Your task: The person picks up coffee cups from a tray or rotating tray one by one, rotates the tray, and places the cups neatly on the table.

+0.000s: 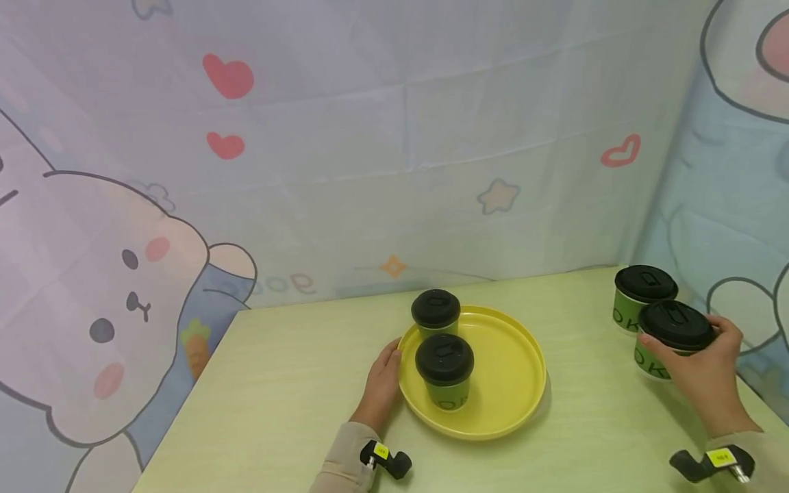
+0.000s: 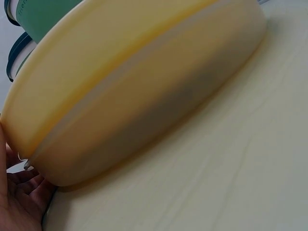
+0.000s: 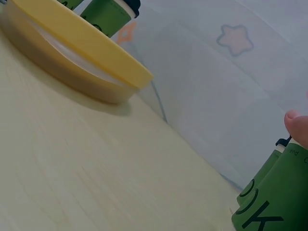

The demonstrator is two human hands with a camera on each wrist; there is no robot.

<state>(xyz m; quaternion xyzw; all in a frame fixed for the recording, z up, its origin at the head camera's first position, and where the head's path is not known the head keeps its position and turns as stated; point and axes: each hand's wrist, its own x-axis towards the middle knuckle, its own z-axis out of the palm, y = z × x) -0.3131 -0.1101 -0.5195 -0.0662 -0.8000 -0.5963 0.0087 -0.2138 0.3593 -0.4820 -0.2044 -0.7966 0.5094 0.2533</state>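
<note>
The table [image 1: 277, 376] spanned the lower frame, bearing a tray [image 1: 508, 373] at lower centre, the rear cup [image 1: 640, 291] at right; the front cup's [image 1: 674, 324] contact was unclear

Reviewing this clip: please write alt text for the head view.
A person's right hand grips a black-lidded green cup near its lid, in front of a matching cup at the right of a pale table. The left hand holds the left edge of a round yellow tray bearing two more such cups. Cartoon-printed cloth hangs behind.

Left rear cup [image 1: 435, 309] partly hidden, left sleeve [image 1: 346, 455] cropped below
</note>
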